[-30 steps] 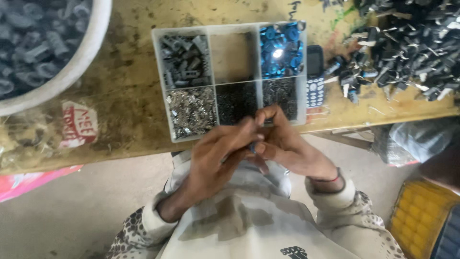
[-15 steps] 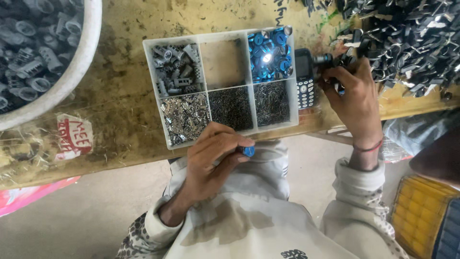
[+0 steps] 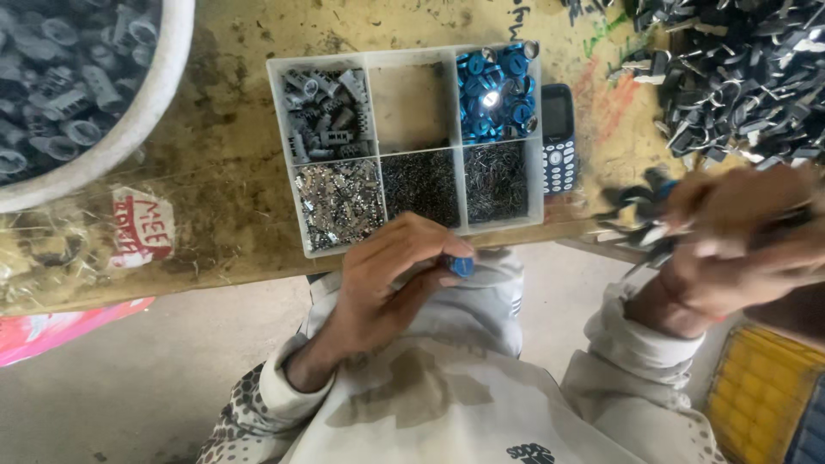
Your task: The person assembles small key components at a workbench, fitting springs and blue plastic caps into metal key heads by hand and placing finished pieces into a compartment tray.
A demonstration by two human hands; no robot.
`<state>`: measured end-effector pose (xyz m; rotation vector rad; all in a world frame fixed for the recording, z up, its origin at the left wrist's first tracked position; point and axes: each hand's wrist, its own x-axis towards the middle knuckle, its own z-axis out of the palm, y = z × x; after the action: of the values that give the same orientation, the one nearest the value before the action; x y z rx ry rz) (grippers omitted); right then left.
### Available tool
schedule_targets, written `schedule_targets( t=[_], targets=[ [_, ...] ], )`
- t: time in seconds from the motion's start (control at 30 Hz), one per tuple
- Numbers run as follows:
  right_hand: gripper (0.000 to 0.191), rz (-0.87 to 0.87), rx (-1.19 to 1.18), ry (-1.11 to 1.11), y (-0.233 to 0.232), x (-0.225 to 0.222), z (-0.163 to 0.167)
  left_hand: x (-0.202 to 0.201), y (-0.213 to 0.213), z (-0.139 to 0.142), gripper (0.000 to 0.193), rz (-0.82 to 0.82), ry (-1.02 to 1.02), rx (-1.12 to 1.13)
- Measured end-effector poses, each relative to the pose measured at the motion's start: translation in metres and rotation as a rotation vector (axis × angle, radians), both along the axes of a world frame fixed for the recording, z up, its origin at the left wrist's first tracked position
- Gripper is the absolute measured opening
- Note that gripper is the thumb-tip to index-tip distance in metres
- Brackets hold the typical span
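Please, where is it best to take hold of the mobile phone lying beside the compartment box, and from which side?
Probably grip the phone across its long edges near the keypad end, coming from above and from its right. It lies flat on the wooden table, and its left edge sits against the compartment box, so only the right side looks free.

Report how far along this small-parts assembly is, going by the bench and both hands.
Done: no finished pieces can be told apart. In hand: the left hand pinches a small blue part at the bench edge; the right hand, blurred, grips a bunch of dark metal pieces. Left: the compartment tray holds plenty of blue caps, and a big dark pile remains.
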<state>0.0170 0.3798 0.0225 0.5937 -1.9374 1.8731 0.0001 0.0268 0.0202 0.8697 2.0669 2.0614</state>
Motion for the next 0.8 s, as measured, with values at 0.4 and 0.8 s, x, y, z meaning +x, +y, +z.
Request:
schedule_targets(
  t=[0.4, 0.8],
  targets=[
    [0.052, 0.207, 0.806, 0.016, -0.131, -0.005, 0.062, 0.007, -0.015, 0.015, 0.041, 0.066, 0.176, -0.132],
    [0.067, 0.216, 0.793, -0.128, -0.125, 0.010, 0.043, 0.017, 0.007, 0.008, 0.058, -0.004, 0.138, -0.186]
  ],
)
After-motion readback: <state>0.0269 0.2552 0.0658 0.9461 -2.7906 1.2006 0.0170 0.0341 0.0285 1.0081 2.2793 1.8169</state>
